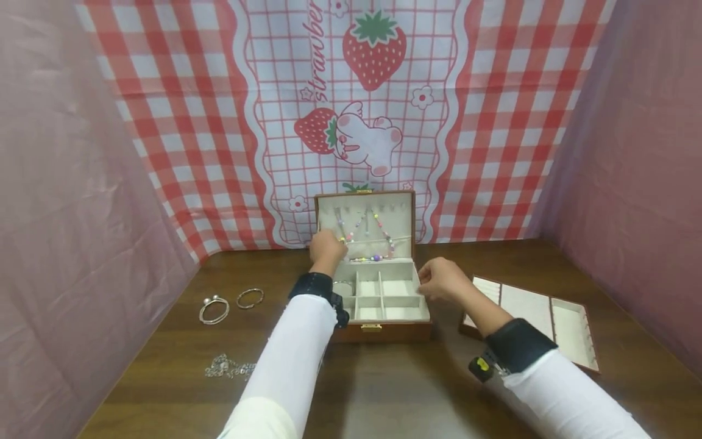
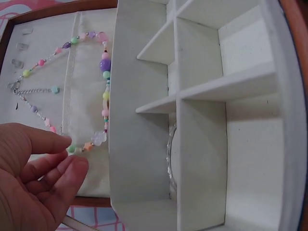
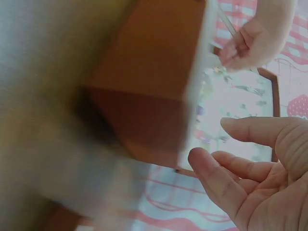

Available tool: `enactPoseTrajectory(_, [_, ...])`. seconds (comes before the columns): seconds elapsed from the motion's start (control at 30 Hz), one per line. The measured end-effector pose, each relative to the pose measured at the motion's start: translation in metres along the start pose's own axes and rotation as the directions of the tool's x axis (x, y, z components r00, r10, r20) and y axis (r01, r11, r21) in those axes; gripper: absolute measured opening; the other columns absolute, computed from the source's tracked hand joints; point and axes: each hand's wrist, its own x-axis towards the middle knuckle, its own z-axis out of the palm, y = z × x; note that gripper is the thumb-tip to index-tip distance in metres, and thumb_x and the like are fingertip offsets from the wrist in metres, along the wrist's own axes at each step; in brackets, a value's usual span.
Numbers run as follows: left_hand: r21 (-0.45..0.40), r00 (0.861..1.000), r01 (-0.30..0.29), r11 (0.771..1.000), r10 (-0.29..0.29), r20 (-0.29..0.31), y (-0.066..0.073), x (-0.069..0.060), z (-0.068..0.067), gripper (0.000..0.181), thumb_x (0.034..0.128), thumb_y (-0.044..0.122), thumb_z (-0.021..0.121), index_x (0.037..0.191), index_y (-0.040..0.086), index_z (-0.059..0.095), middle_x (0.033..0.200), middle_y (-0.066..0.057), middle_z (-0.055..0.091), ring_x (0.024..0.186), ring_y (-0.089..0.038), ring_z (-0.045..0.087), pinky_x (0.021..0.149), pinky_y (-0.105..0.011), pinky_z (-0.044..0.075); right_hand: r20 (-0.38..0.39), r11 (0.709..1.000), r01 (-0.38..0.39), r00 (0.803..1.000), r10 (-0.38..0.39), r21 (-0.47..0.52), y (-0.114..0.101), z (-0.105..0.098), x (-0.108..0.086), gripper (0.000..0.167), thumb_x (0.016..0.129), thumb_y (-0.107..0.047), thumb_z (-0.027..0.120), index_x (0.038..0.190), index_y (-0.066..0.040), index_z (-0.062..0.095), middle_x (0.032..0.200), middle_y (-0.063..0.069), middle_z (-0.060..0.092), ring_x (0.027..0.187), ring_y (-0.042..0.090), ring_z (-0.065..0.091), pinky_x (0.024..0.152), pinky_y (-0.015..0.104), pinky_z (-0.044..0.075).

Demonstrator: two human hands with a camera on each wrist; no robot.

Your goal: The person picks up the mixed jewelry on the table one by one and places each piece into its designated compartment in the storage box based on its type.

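Note:
A beaded necklace (image 1: 386,235) in pastel colours hangs inside the raised lid of a brown jewelry box (image 1: 373,332). My left hand (image 1: 327,247) is at the necklace's left side; in the left wrist view its thumb and fingertips pinch the strand near a green bead. My right hand (image 1: 441,279) is by the box's right rim; in the right wrist view its thumb and fingers stand apart with nothing between them. Cream dividers split the box into several compartments. A silver bracelet (image 2: 172,156) lies in one at the left, partly hidden by a divider.
Two bracelets, one pearl-tipped (image 1: 214,311) and one thin (image 1: 250,298), lie on the wooden table (image 1: 164,381) at left. A heap of silver chains (image 1: 227,367) lies nearer, partly behind my left sleeve. At right rests a divided cream tray (image 1: 526,310), partly behind my right forearm.

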Motion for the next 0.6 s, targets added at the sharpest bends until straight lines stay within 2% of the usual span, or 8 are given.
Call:
enactPoseTrajectory(0.17, [-0.007,0.999,0.032,0.999,-0.032,-0.002,0.004,0.0,0.0,0.027,0.0783,0.015,0.074,0.098,-0.003,0.071,0.107,-0.02,0.068,0.097,-0.035,0.065,0.081,-0.041,0.055,0.011,1.0,0.003,1.0,-0.003,-0.026,-0.02,-0.017,0.035,0.036,0.084,-0.003,0.069,0.114,0.015,0.061,0.112,0.03,0.063,0.069,0.029,0.07,0.065,0.035,0.058])
enactPoseTrajectory(0.33, [0.026,1.0,0.031,0.999,-0.031,-0.003,0.007,0.0,-0.001,0.026,0.0777,0.012,0.072,0.099,-0.003,0.071,0.106,-0.02,0.068,0.096,-0.035,0.066,0.083,-0.039,0.055,0.019,0.996,-0.081,0.997,0.08,0.039,-0.032,-0.012,0.069,0.039,0.087,-0.006,0.064,0.12,0.015,0.058,0.121,0.031,0.058,0.082,0.033,0.07,0.072,0.035,0.058])
enactPoseTrajectory(0.4, [0.028,1.0,0.031,0.999,-0.031,0.002,0.006,-0.001,-0.001,0.024,0.0778,0.01,0.071,0.098,-0.003,0.07,0.105,-0.02,0.068,0.096,-0.034,0.065,0.084,-0.039,0.054,-0.02,0.992,-0.113,0.993,0.114,0.049,-0.033,-0.005,0.079,0.037,0.086,-0.007,0.062,0.117,0.013,0.061,0.119,0.03,0.06,0.084,0.032,0.07,0.073,0.034,0.057])
enactPoseTrajectory(0.47, [0.022,0.999,0.039,0.999,-0.039,0.007,0.005,-0.003,0.0,0.023,0.0782,0.009,0.07,0.098,-0.003,0.07,0.105,-0.02,0.068,0.096,-0.034,0.065,0.085,-0.038,0.053,-0.068,0.988,-0.142,0.987,0.146,0.059,-0.033,0.001,0.086,0.033,0.085,-0.007,0.061,0.112,0.012,0.065,0.114,0.028,0.063,0.079,0.029,0.068,0.069,0.031,0.056])
enactPoseTrajectory(0.6, [0.012,0.997,0.081,0.997,-0.081,0.008,0.003,-0.003,0.004,0.023,0.0791,0.01,0.068,0.098,-0.003,0.07,0.104,-0.019,0.069,0.095,-0.033,0.065,0.084,-0.037,0.054,-0.157,0.975,-0.212,0.963,0.219,0.063,-0.035,0.013,0.095,0.023,0.08,-0.007,0.062,0.095,0.009,0.068,0.097,0.022,0.067,0.071,0.022,0.062,0.06,0.025,0.048])
